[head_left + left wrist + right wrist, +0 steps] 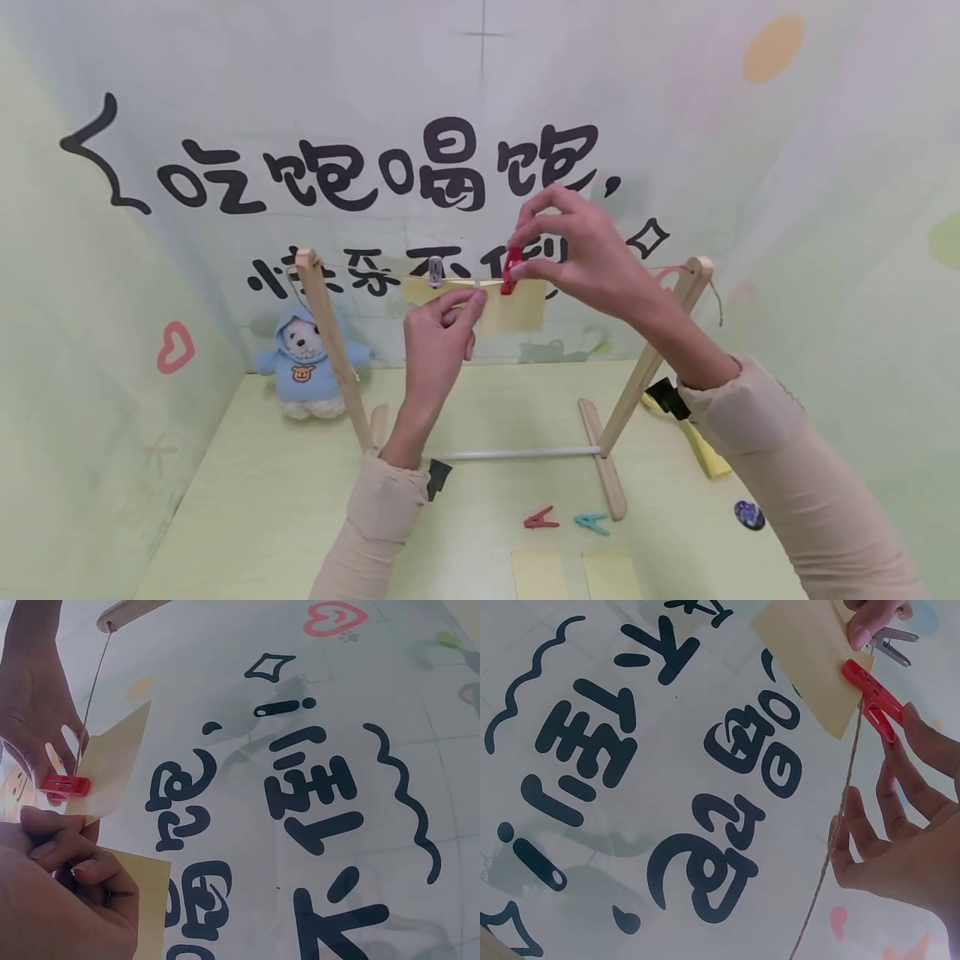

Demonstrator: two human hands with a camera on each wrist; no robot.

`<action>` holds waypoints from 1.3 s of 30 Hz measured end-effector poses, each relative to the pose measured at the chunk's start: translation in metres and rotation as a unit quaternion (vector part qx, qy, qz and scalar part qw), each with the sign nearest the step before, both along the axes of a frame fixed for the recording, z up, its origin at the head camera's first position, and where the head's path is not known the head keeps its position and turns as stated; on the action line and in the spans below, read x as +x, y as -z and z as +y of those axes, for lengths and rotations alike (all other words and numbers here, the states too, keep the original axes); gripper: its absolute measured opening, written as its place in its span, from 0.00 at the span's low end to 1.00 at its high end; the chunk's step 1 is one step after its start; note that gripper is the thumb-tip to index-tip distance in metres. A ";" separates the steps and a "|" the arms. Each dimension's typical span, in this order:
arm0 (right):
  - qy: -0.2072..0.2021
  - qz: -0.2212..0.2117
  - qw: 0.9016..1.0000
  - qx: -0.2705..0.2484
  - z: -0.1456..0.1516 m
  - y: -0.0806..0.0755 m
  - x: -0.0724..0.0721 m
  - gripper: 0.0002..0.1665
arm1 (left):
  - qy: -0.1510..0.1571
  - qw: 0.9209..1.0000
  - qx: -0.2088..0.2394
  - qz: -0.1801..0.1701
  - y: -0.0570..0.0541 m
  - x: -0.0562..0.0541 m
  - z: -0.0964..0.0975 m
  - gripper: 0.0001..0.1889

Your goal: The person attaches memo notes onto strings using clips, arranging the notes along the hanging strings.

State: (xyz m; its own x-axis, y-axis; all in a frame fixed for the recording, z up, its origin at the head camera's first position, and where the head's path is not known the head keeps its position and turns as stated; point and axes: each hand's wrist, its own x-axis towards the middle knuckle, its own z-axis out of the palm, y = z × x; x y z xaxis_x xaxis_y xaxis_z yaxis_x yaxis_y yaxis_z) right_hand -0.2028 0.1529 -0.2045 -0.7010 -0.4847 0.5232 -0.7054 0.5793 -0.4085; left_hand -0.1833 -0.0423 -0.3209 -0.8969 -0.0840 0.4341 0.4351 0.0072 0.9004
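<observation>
Soft, diffuse light fills the head view (the wrist views look dimmer).

Tabletop nook (247,500), lettered backdrop (405,225), plush toy (300,367)

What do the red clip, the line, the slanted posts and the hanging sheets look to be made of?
Red clip: probably plastic with some gloss, given its even, bright colour. Line: twisted fibre, perhaps jute; strands show in the right wrist view. Slanted posts: likely smooth wood, pale tan with rounded ends. Hanging sheets: matte paper or thin card, judging by the thin edges.
</observation>
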 end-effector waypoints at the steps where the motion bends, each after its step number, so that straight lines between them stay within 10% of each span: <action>1: -0.001 -0.005 1.000 0.004 0.000 0.000 0.000 0.13 | 0.000 1.000 -0.001 0.000 0.000 0.000 0.000 0.10; 9: -0.012 -0.020 1.000 0.017 0.007 0.002 0.003 0.22 | -0.004 1.000 -0.006 -0.016 0.004 -0.001 0.000 0.11; 19: 0.002 0.072 0.996 -0.060 0.046 0.006 0.052 0.19 | -0.004 1.000 -0.009 -0.023 0.009 -0.003 0.001 0.12; 27: 0.001 0.117 0.989 -0.086 0.085 0.033 0.086 0.15 | -0.011 1.000 -0.024 -0.013 0.011 -0.003 -0.002 0.11; 31: 0.012 0.112 0.991 -0.073 0.103 0.047 0.097 0.33 | -0.014 0.999 -0.033 -0.017 0.014 -0.003 -0.004 0.11; 39: 0.037 0.072 0.995 -0.053 0.128 0.086 0.119 0.17 | -0.029 0.994 -0.107 -0.018 0.043 0.001 -0.012 0.11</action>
